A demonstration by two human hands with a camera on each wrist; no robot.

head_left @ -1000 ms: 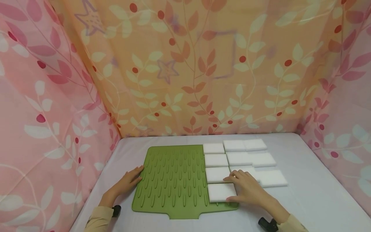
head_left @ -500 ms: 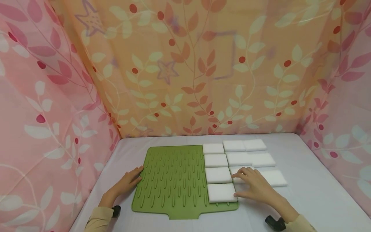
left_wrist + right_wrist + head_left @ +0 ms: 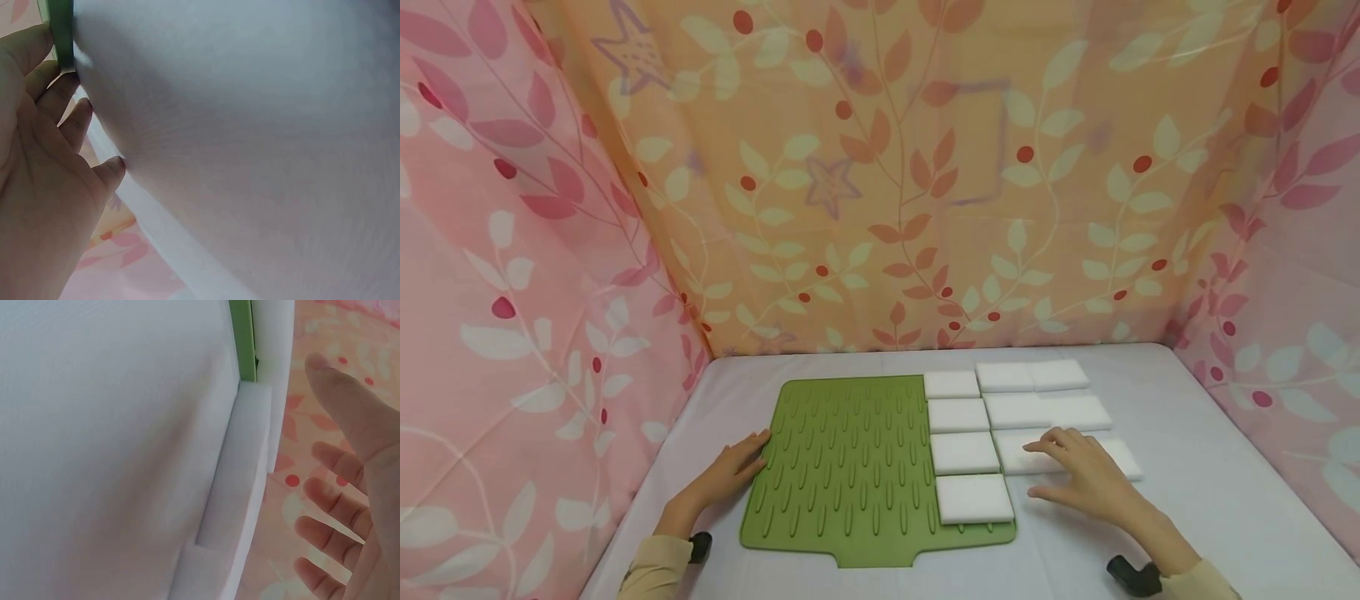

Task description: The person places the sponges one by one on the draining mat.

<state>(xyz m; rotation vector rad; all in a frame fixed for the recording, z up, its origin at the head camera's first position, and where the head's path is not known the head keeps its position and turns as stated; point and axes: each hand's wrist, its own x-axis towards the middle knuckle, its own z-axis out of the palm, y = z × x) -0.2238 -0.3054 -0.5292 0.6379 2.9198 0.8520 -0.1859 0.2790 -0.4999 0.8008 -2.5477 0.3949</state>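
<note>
A green ridged mat (image 3: 842, 471) lies flat on the table, with a column of several white sponge blocks (image 3: 974, 500) along its right side. My left hand (image 3: 724, 473) touches the mat's left edge with its fingers extended; in the left wrist view the fingertips meet the green edge (image 3: 60, 37). To the right of the column, my right hand (image 3: 1093, 475) hovers over another row of white blocks (image 3: 1018, 461), thumb and fingers apart with nothing between them. This hand partly hides those blocks. In the right wrist view its fingers (image 3: 331, 534) are spread, apart from a white block (image 3: 234, 465).
More white blocks lie in rows (image 3: 1045, 411) behind, right of the mat, and some touch each other (image 3: 1060, 375). The white-covered table (image 3: 1217, 517) extends to the right. Patterned curtains (image 3: 880, 208) enclose the back and both sides.
My right hand has let go of the nearest white block in the column and drawn back to the right. The left hand stays at the mat's edge.
</note>
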